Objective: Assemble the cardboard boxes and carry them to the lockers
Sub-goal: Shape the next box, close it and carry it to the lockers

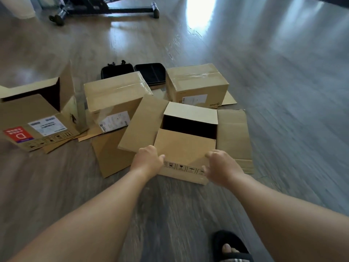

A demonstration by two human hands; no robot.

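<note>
Black sandal on grey wood-grain floor, left hand and right hand, fingers curled on open cardboard box near edge, flaps spread flat, taped boxes behind.

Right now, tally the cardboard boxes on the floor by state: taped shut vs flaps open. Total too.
Taped shut: 2, the middle box and the far right box.
Flaps open: 2, the left box with the red label and the near box, with the left hand and right hand at its front edge.
Total: 4 boxes.
</note>
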